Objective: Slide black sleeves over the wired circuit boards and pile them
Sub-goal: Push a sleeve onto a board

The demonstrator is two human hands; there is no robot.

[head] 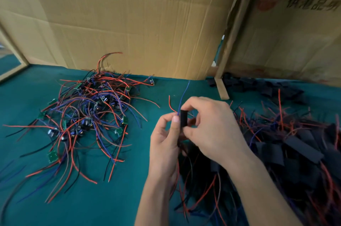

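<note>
Wired circuit boards (86, 115) lie heaped, unsleeved, toward the table's (129, 198) left edge. Near the front middle, the left hand (164, 144) pinches the wires under a black sleeve (183, 118), and the right hand (210, 126) grips that sleeve between thumb and fingers. Sleeved boards (287, 152) pile toward the right edge.

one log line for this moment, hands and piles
step: sleeving | left hand: holds wires | right hand: pinches black sleeve | bare boards pile: left | sleeved pile: right | surface: green cloth
</note>
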